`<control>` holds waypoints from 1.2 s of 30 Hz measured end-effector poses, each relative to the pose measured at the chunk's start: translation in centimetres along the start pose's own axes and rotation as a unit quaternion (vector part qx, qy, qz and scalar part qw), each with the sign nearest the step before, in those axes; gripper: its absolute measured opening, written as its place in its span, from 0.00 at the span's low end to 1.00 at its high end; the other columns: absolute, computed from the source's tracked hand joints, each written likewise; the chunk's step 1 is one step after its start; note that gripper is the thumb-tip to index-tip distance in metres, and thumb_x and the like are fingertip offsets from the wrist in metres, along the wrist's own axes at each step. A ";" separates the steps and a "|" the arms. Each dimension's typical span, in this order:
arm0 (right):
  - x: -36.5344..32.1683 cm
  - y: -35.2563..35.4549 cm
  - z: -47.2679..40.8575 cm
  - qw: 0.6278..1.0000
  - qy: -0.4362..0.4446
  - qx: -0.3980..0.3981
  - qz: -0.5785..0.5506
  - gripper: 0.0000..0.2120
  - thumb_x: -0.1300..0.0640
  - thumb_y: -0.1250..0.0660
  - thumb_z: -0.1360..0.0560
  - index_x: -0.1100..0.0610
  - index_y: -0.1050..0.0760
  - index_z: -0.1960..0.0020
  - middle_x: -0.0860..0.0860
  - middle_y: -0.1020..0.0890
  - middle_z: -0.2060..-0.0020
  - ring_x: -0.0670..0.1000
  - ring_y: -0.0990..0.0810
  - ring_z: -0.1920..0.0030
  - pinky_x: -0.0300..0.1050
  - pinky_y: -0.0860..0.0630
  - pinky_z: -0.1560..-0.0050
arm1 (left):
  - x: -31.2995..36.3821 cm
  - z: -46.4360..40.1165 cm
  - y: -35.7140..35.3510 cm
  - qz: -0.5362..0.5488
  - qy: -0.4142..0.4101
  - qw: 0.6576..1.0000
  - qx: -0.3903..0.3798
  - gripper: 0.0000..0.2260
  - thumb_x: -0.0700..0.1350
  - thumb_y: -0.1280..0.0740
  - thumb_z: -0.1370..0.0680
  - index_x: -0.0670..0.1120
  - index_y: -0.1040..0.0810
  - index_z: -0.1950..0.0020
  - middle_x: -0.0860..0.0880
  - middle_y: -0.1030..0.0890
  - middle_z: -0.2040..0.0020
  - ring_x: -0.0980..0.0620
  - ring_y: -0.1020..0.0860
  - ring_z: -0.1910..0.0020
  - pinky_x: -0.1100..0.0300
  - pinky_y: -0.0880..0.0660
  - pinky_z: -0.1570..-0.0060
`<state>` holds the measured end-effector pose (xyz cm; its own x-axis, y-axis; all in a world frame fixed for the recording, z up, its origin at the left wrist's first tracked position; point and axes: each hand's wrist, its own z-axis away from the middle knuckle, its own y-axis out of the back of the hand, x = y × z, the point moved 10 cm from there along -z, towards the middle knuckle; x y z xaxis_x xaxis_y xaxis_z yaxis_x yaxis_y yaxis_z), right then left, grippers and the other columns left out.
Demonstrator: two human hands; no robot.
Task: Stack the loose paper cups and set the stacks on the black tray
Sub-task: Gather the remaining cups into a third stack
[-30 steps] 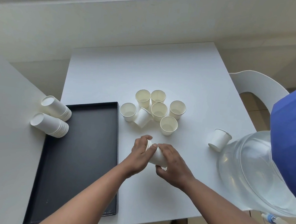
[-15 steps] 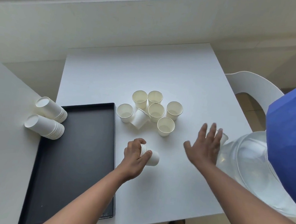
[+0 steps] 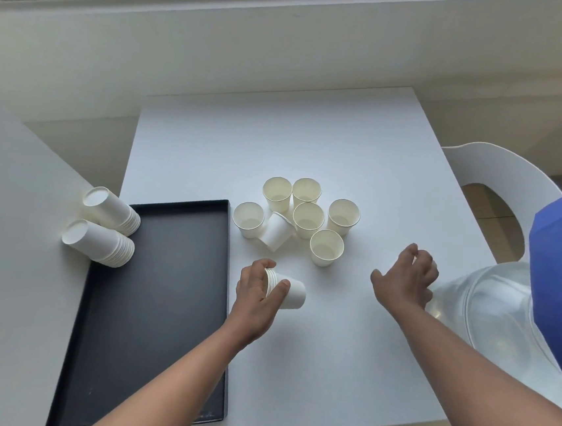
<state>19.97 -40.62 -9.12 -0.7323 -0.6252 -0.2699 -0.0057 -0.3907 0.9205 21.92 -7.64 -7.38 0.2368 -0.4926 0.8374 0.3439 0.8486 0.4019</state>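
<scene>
Surface: a white surface (image 3: 314, 140) stood below a pale wall, with a white chair (image 3: 503, 172) and a clear water bottle (image 3: 489, 318) at its right side.
Black tray: the black tray (image 3: 162, 287) lay on the left part of the surface; nothing stood on its flat floor.
Finished stacks: two stacks of paper cups (image 3: 106, 227) lay on their sides at the tray's far left corner, partly over its rim.
Loose cups: seven paper cups (image 3: 306, 222) stood close together beyond the hands; six were upright and one leaned among them.
Left hand: the left hand (image 3: 258, 289) held a short stack of cups (image 3: 286, 290) on its side, fingers curled around the rim end, just right of the tray.
Right hand: the right hand (image 3: 407, 280) had its fingers curled at a single cup (image 3: 431, 261) beside the water bottle; the cup was almost hidden, so I cannot tell if the grip was complete.
Step in hand: it seemed to be collecting the separate cup for the stack.
Next move: probably bring this cup to the left hand and nest it straight, without crushing the thin rim.
</scene>
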 end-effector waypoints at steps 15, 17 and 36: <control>0.1 -1.4 -1.8 0.998 0.037 -0.020 -0.054 0.22 0.56 0.41 0.17 0.52 0.39 0.25 0.52 0.62 0.22 0.69 0.45 0.27 0.61 0.33 0.32 | -1.1 0.0 0.9 0.019 0.016 1.000 0.003 0.19 0.61 0.37 0.23 0.65 0.36 0.34 0.57 0.36 0.33 0.49 0.31 0.32 0.47 0.29 0.31; 0.1 -1.5 -1.9 0.998 0.036 -0.026 -0.049 0.18 0.56 0.42 0.17 0.52 0.36 0.27 0.52 0.64 0.22 0.69 0.46 0.27 0.62 0.33 0.32 | -1.1 0.0 1.0 0.022 0.020 1.000 0.003 0.19 0.61 0.37 0.24 0.64 0.35 0.33 0.57 0.36 0.33 0.49 0.31 0.33 0.49 0.30 0.32; -0.3 -2.9 4.7 0.929 0.120 -0.040 -0.347 0.23 0.52 0.29 0.36 0.45 0.33 0.45 0.46 0.26 0.48 0.51 0.27 0.52 0.44 0.30 0.57 | -1.5 -0.7 1.0 0.154 0.084 0.983 0.047 0.10 0.55 0.35 0.17 0.60 0.30 0.37 0.49 0.29 0.32 0.49 0.25 0.41 0.57 0.28 0.52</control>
<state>16.95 -36.13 -10.37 -0.3980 -0.3322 -0.8551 -0.3628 -0.7992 0.4793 22.57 -6.19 -8.52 0.4657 -0.2273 0.8553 0.1489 0.9728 0.1774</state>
